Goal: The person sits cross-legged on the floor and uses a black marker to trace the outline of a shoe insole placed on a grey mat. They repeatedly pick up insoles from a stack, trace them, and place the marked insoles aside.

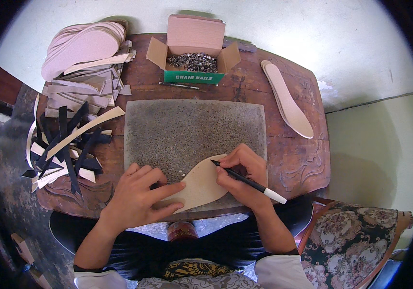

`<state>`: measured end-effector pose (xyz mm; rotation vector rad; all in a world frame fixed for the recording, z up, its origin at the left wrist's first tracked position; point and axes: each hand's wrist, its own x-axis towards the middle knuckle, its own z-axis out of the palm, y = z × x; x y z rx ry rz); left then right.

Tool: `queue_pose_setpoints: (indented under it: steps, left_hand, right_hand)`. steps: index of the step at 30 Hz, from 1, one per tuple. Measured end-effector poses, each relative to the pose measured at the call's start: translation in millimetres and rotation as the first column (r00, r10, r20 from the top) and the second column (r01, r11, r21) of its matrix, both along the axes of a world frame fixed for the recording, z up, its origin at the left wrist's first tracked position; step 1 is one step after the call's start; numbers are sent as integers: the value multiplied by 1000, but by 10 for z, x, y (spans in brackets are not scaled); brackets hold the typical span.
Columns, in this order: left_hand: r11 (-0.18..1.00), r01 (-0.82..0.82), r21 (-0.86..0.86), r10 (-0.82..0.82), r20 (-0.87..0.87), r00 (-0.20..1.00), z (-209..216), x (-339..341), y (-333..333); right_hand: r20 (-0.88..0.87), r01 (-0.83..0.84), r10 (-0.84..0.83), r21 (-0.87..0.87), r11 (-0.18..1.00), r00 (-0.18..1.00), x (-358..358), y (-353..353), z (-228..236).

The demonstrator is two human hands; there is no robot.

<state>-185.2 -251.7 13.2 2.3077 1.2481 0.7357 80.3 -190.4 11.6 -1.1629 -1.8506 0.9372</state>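
A tan insole [201,182] lies on the near part of a grey speckled slab [187,127]. My left hand [141,195] rests over its left end, fingers apart, thumb and index fingertips touching the insole's surface and edge. In my right hand [244,176] is a black marker pen [245,180] with a white end; its dark tip points at the insole's upper edge. Part of the insole is hidden under both hands.
A green-fronted cardboard box [192,74] of metal nails stands behind the slab, with a thin pen [180,86] before it. Stacked insoles [83,45] and strips [69,144] are at left; more insoles [287,101] lie right. A patterned chair [351,241] stands lower right.
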Motion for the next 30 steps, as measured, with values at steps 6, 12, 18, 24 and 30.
queue_pose_setpoints:
  steps: [6, 12, 18, 24, 30]
  left_hand:
    - [1000, 8, 14, -8, -7, 1000, 26, 2, 16]
    - [999, 11, 30, -11, -7, 1000, 6, 3, 15]
    - [1000, 12, 10, -12, -13, 1000, 11, 4, 10]
    - [1000, 2, 3, -2, -13, 1000, 32, 13, 14]
    - [1000, 1, -2, -1, -21, 1000, 38, 9, 8]
  right_hand:
    - [13, -20, 20, 12, 1000, 1000, 10, 7, 6]
    - [-95, 21, -29, -80, 997, 995, 75, 4, -37]
    - [-54, 37, -39, -53, 998, 998, 139, 24, -25]
    - [-3, 20, -20, -25, 999, 1000, 147, 34, -24]
    - [-18, 26, -27, -10, 1000, 999, 107, 32, -14]
